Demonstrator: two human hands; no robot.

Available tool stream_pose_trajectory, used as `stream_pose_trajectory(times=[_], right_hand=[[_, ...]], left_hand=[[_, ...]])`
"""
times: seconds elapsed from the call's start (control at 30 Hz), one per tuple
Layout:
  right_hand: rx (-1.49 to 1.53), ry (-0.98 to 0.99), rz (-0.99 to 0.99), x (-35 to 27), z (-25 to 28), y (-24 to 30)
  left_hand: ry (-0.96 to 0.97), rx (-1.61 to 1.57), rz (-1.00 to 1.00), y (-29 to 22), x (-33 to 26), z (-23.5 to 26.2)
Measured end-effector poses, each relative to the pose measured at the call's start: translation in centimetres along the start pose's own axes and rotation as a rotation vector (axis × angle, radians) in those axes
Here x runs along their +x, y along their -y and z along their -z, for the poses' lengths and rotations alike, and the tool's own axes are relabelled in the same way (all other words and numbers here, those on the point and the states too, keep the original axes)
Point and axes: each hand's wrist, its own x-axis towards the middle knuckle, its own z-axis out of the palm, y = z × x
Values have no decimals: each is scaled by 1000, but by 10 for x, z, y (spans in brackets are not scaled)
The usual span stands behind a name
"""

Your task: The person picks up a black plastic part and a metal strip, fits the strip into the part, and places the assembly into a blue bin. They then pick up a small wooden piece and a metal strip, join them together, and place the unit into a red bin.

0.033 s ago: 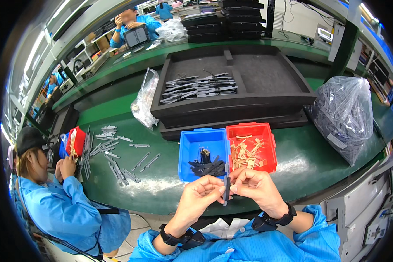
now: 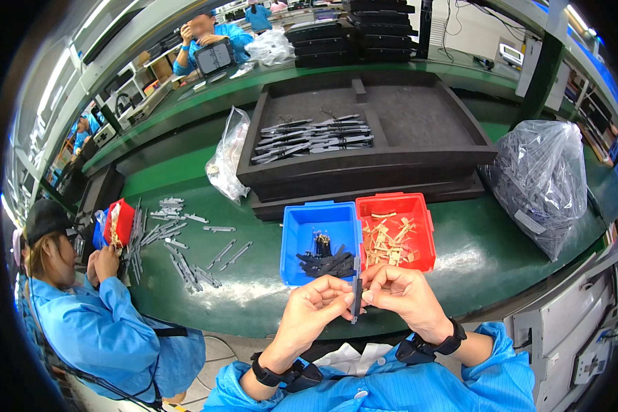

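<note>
Close in front of my body, a slim grey and black plastic strip (image 2: 356,292) stands nearly upright between my two hands. The fingers of my left hand (image 2: 310,307) pinch it from the left side. My right hand (image 2: 406,299) is closed against its right side, thumb and forefinger together at the black part. Just beyond my fingers are a blue bin (image 2: 287,240) and a red bin (image 2: 429,240), side by side. The blue one holds small black parts (image 2: 327,264) and some gold-tipped pieces; tan flat pieces (image 2: 388,239) lie in the red one.
Behind the bins is a black foam tray (image 2: 364,165) with grey strips (image 2: 312,137) in its left compartment. Clear plastic bags (image 2: 539,185) flank it. Loose grey strips (image 2: 185,271) lie on the green table (image 2: 254,309) at left, where a co-worker (image 2: 110,329) handles parts.
</note>
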Motion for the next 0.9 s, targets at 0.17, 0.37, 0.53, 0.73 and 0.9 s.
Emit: stream_pose_trajectory(times=[0.17,0.37,0.53,0.73,0.9], right_hand=[[1,7,2,0,-1,-1],[-4,-2,-3,0,0,1],[-31,6,14,1,-1,1],[-113,1,43,2,3,-2],[-218,22,77,5,5,-1]], left_hand=[[-2,14,11,-2,-2,0],[16,4,-1,-1,0,0],[25,21,-18,-3,-1,-2],[7,11,-11,-12,2,-9],[-56,125,-39,-6,10,-8]])
